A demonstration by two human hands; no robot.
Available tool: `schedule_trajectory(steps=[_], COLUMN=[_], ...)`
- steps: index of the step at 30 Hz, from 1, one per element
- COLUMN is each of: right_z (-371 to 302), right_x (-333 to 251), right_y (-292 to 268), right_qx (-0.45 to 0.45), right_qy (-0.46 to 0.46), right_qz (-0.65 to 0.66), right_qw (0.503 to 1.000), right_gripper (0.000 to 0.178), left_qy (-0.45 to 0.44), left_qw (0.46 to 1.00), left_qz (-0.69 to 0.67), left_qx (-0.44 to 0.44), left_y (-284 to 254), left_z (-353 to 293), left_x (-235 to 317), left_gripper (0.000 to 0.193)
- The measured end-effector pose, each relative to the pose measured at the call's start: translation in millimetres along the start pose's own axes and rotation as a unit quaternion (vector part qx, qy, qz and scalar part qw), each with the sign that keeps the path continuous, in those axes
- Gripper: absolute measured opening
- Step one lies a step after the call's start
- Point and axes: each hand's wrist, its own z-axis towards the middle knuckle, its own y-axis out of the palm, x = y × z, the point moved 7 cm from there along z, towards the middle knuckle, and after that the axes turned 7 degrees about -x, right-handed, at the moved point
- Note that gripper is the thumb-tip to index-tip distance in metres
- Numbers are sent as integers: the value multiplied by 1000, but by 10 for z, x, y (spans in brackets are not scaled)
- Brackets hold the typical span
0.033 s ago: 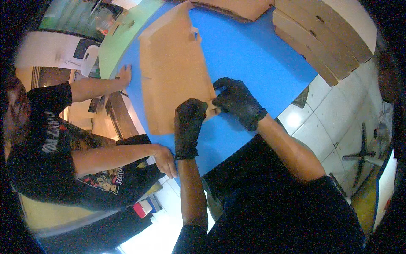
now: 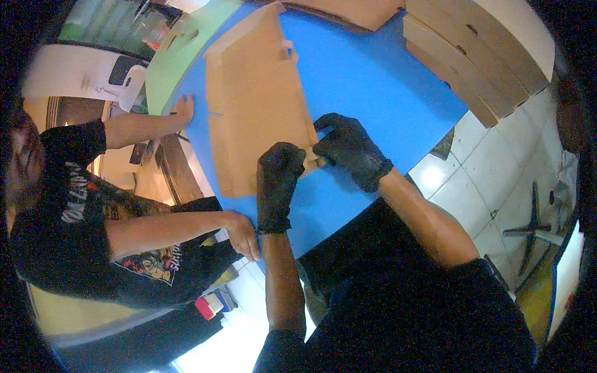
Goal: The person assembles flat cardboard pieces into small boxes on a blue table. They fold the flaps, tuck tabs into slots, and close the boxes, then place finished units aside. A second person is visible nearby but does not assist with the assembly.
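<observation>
A flat brown cardboard box blank point(image 2: 258, 99) lies on the blue tabletop point(image 2: 367, 74), with small flaps and cut edges along its right side. Both my hands wear black gloves and meet at its near right corner. My left hand point(image 2: 278, 186) is closed, its thumb and fingers pinching the near edge of the cardboard. Just to the right, my right hand point(image 2: 351, 149) has its fingers bent around the corner and gripping a small folded flap point(image 2: 316, 160). The fingertips partly hide that fold.
At the left a person in a black T-shirt point(image 2: 74, 205) rests both hands on the table's edge. Flat cardboard boxes point(image 2: 479, 56) are stacked at the far right corner, and more cardboard point(image 2: 354, 9) lies at the back. A green surface point(image 2: 180, 56) adjoins the blue one. A dark stand base point(image 2: 532, 230) is on the tiled floor.
</observation>
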Motion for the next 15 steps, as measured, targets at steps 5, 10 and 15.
schedule_trajectory(steps=[5,10,15], right_z=[66,75,62], right_x=[36,-141,-164], right_y=[45,-10,-125], right_qx=[46,21,-6], right_qy=[-32,-27,68], right_qz=[-46,-102,-30], right_qw=[997,994,997], right_gripper=[34,32,42], left_qy=[11,-3,-10], left_qw=[997,996,998], left_qz=[58,84,48], left_qx=[-50,-38,-48], left_y=[-20,-37,-24], left_z=[34,117,139], left_x=[59,155,168], left_gripper=[13,13,15])
